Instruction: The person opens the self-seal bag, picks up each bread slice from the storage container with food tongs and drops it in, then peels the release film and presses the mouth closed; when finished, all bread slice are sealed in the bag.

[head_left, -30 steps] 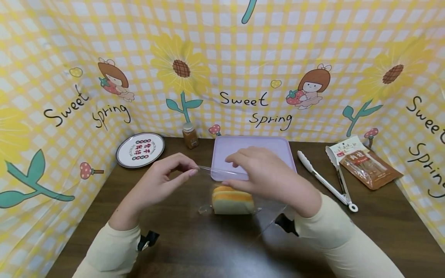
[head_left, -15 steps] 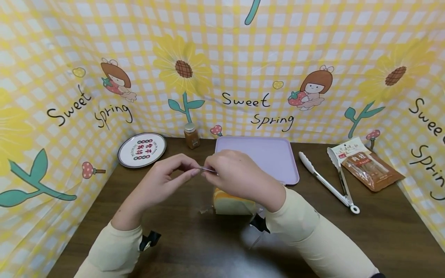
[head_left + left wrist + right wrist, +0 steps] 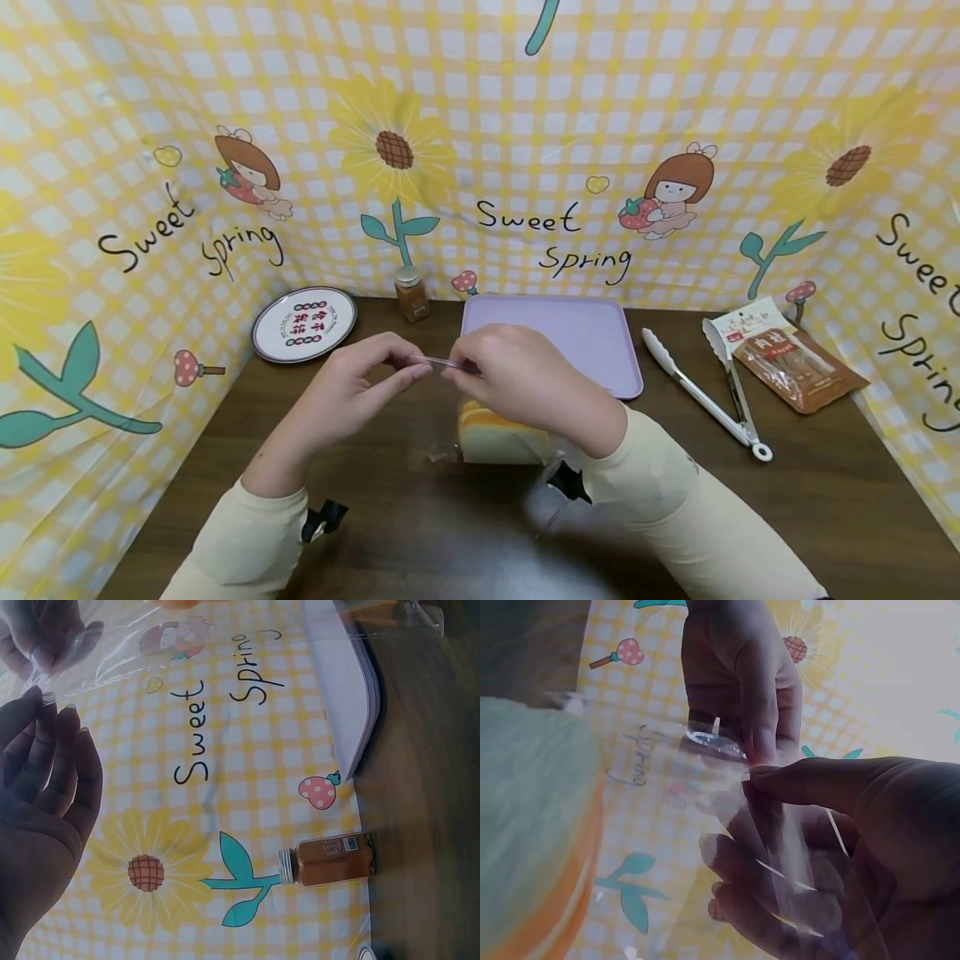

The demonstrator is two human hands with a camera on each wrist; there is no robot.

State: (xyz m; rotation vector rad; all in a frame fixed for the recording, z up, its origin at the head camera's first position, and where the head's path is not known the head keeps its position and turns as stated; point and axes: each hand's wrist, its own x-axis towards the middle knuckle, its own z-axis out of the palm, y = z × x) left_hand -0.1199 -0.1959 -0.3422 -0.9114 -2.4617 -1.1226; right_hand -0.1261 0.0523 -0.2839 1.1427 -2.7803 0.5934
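A clear plastic bag (image 3: 131, 660) wraps sliced bread (image 3: 504, 442), which sits on the table below my hands. The bread's pale cut face and orange crust fill the left side of the right wrist view. My left hand (image 3: 351, 392) pinches the bag's top edge between thumb and fingertips. Close to the right of it, my right hand (image 3: 528, 387) pinches the same edge, its thumb near the left hand's fingertips. A short taut strip of film spans the two hands. In the right wrist view the film lies across the right hand's fingers, which are seen through it.
Behind the right hand lies a lilac tray (image 3: 592, 342). A white plate (image 3: 303, 325) with printed characters is at the back left, near a small jar of brown powder (image 3: 412, 298). White-tipped tongs (image 3: 708, 400) and a brown food packet (image 3: 798, 362) lie on the right.
My right hand, earlier spread farther right over the film, has moved left and now pinches the edge beside the left hand. The left hand stays nearly in place; the bread remains on the table.
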